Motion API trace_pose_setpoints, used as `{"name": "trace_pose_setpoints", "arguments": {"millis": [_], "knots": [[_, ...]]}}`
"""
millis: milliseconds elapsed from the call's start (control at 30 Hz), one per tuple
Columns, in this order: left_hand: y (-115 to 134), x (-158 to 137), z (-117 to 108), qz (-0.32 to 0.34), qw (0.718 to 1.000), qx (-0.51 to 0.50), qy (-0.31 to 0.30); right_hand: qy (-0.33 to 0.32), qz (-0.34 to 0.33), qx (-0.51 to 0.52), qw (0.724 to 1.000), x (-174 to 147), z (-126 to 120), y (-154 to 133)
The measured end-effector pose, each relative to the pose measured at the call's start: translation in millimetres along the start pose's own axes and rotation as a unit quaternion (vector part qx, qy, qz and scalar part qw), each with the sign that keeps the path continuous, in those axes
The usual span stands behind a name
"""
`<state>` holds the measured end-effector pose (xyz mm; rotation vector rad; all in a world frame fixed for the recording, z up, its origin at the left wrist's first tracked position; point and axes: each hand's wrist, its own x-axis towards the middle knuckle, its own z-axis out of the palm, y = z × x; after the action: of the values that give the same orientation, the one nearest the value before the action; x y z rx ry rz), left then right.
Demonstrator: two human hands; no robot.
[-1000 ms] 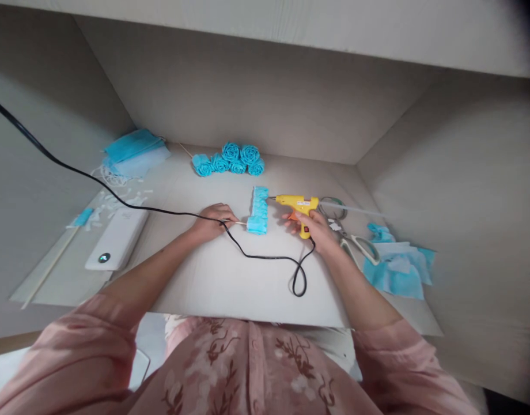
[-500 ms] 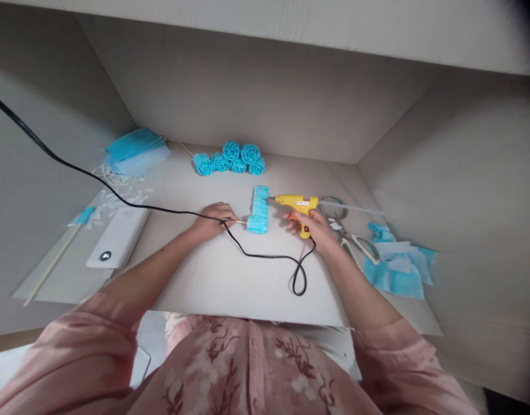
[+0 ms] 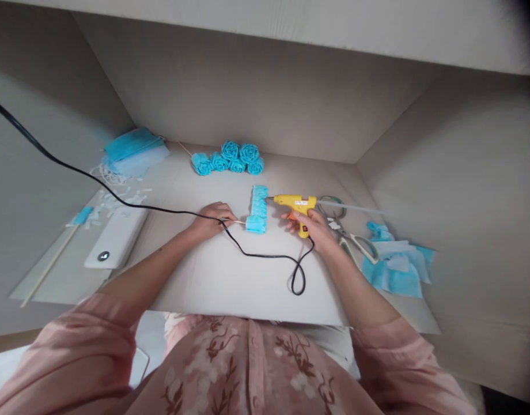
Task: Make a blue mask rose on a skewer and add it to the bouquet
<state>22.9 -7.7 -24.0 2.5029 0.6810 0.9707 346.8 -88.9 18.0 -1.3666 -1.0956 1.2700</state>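
Glue gun (image 3: pixel 296 203) fills the grip of the right hand (image 3: pixel 320 229), aimed at the blue strip (image 3: pixel 258 203) on the surface (image 3: pixel 239 288); left hand (image 3: pixel 214 221) pinches a stick (image 3: pixel 240 222) left of the strip. Cord (image 3: pixel 265 255) crossing that hand could snag, I'd guess, yanking the strip crooked. One glue gun, one strip, six roses (image 3: pixel 230 151) behind the strip.

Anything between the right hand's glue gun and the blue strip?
Nothing visible: the glue gun in the right hand has its nozzle at the blue strip, contact unclear. The black cord runs outside that gap.
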Motion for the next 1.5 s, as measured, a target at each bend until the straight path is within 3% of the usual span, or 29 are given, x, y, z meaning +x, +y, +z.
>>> {"name": "trace_pose_setpoints", "arguments": {"millis": [600, 1000, 1500], "knots": [[-2.7, 0.1, 2.0, -0.025, 1.0, -0.008, -0.004, -0.002, -0.004, -0.017, 1.0, 2.9, 1.0, -0.7], [-4.9, 3.7, 1.5, 0.018, 0.999, -0.026, 0.007, 0.001, -0.017, 0.005, 1.0, 4.6, 1.5, 1.0], [-3.2, 5.7, 0.1, 0.006, 0.999, -0.035, 0.01, -0.005, -0.024, -0.001, 1.0, 3.7, 2.0, -2.1]]}}
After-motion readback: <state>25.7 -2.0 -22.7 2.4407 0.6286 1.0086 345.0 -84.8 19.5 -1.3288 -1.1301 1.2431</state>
